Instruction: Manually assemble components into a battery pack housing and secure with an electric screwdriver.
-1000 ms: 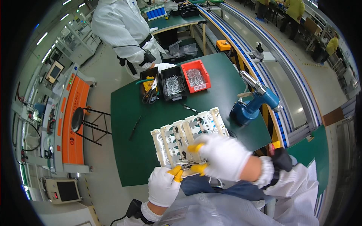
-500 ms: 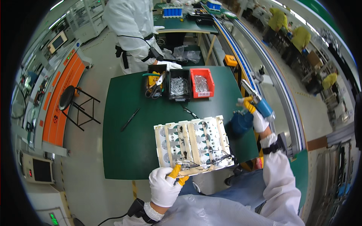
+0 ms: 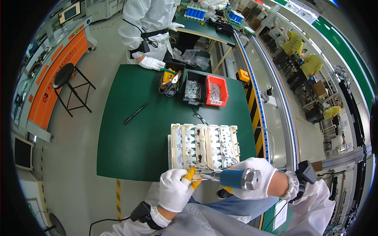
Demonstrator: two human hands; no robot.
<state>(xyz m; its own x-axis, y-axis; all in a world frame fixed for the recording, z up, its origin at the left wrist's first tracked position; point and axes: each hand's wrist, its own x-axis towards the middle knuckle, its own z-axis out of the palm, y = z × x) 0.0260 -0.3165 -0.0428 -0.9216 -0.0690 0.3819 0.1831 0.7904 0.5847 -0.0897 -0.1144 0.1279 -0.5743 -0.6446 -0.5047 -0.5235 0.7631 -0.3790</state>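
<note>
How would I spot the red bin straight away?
Find the big green table. Near its far edge, beyond the pale panel, three bins stand side by side; the red bin is rightmost, holding thin silvery pieces. Its two neighbours are black, so colour alone sets it apart.

Lighting was bright and even, shadows soft, fisheye bowed the left edge of the table (image 3: 130, 153), black vignette darkened frame corners.

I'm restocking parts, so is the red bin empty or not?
Not empty: slender silvery pieces show inside the red bin; how deep, I cannot tell.
</note>
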